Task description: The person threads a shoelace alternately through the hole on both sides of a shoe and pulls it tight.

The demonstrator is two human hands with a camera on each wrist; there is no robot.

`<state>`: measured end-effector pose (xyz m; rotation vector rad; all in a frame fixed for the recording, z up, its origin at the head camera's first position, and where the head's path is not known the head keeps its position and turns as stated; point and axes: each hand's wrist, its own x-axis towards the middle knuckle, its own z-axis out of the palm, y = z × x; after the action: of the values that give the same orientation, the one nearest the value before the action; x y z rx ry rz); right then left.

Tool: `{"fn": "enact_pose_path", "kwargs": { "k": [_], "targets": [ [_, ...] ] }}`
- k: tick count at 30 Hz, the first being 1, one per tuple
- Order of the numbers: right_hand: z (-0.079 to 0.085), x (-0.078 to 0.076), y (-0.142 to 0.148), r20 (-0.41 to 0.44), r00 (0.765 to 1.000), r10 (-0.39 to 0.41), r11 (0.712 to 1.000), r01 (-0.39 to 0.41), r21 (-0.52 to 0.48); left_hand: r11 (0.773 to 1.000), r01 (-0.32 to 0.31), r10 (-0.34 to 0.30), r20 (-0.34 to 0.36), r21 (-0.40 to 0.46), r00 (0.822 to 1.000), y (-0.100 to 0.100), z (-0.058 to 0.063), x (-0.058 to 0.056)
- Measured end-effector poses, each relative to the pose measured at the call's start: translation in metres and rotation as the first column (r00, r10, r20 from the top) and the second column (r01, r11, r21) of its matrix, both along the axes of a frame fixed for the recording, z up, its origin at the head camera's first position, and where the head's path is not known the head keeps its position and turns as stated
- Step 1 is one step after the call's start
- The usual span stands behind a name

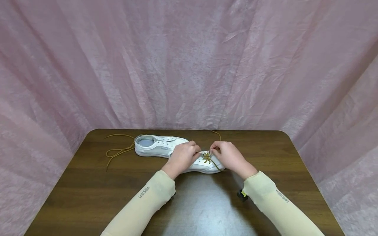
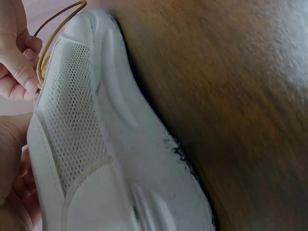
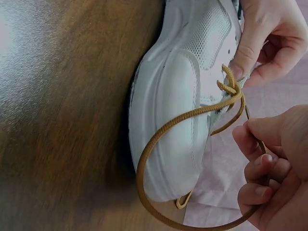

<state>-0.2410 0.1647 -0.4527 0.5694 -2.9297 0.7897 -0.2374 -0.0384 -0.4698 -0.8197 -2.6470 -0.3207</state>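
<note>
A white sneaker (image 1: pixel 200 168) with mesh sides lies on the table, toe to the right. Mustard-brown lace (image 3: pixel 168 124) crosses its front eyelets, and one long end loops over the toe in the right wrist view. My left hand (image 1: pixel 182 158) is at the shoe's throat, its thumb and fingers pinching the upper by the eyelets (image 3: pixel 231 51). Just ahead, over the laced part, my right hand (image 1: pixel 231 156) pinches a stretch of lace between thumb and index finger; the lace runs on through its curled fingers. The left fingertips are partly hidden behind the shoe in the left wrist view.
Behind and to the left stands a second white sneaker (image 1: pixel 160 150), its upper eyelets without lace. A loose brown lace (image 1: pixel 118 152) lies by its heel. The brown wooden table (image 1: pixel 88 193) ends at a pink curtain (image 1: pixel 189 65).
</note>
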Motion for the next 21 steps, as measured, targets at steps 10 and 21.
{"fn": "enact_pose_path", "kwargs": {
  "k": [10, 21],
  "targets": [
    [-0.001, -0.005, -0.016, -0.026, 0.995, 0.1, 0.994, -0.1, 0.038, 0.999, 0.048, -0.048, -0.031, 0.01, 0.998, -0.004, -0.003, 0.0],
    [0.001, -0.006, -0.023, -0.014, 0.996, 0.089, 0.992, -0.087, 0.091, 0.997, 0.064, -0.063, -0.029, 0.031, 0.998, -0.006, -0.005, -0.002]
  ]
}}
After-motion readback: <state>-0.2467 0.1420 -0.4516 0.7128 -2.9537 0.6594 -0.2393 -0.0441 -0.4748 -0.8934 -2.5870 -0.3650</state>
